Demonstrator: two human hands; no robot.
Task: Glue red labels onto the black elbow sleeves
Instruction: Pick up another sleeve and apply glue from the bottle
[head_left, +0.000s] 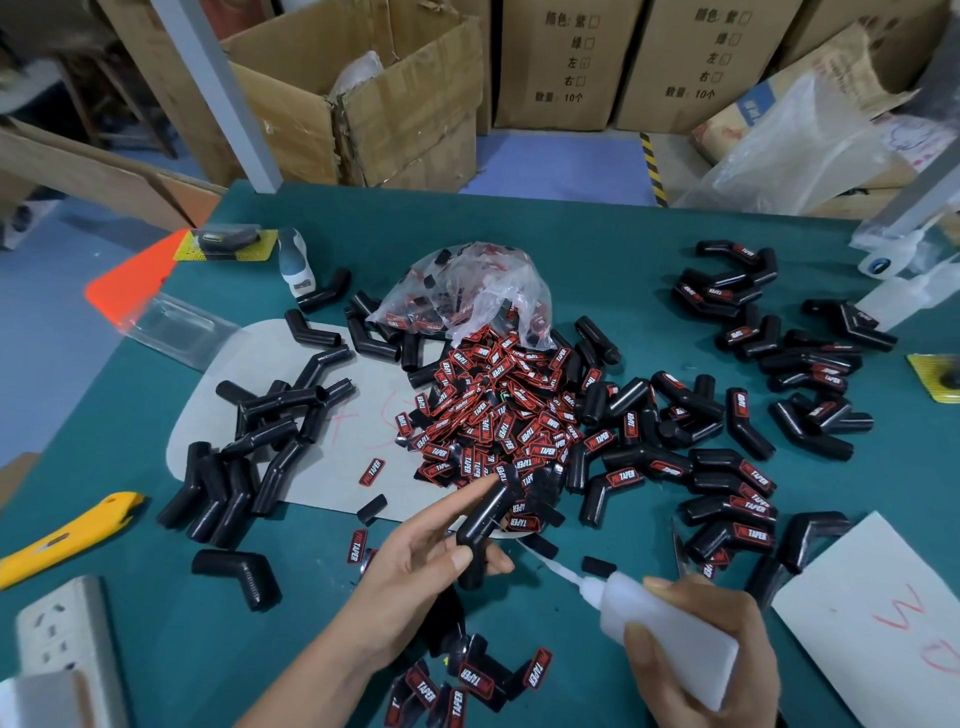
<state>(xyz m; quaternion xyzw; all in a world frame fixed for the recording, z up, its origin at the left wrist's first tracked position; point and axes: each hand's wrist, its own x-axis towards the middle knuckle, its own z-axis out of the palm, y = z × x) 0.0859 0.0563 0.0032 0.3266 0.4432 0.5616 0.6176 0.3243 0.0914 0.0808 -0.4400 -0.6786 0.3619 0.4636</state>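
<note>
While the left hand grips 1 bare black elbow sleeve low over the green surface, forefinger stretched toward the heap of red labels, the right hand is wrapped around the white glue bottle, its nozzle aimed at the sleeve. A hard squeeze could flood glue onto the fingers beneath, or drip onto loose labels on the surface, sticking them together.

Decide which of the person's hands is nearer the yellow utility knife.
Left. The left hand, holding a black elbow sleeve, sits right of the yellow utility knife; the right hand, gripping the glue bottle, is farther right.
</note>
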